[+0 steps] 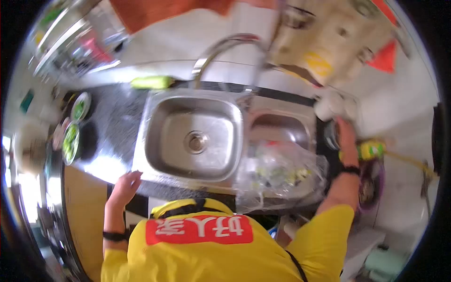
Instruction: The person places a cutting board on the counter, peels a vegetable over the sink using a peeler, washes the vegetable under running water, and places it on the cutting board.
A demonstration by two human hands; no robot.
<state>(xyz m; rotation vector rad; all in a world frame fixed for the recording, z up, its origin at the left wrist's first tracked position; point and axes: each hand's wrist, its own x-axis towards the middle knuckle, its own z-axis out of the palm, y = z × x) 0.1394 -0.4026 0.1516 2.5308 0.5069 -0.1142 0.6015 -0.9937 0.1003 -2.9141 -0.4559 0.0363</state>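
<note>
The right hand (346,134) is at a dark bowl (331,136) on the right, its grip unclear; crowding could make it knock the white containers (329,106). The left hand (125,189) looks empty. The nearby forearm might snag the plastic bag (282,174).

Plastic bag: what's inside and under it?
Greenish pieces show through the plastic bag, too blurred to name. It covers the near part of the small sink; anything underneath is hidden.
</note>
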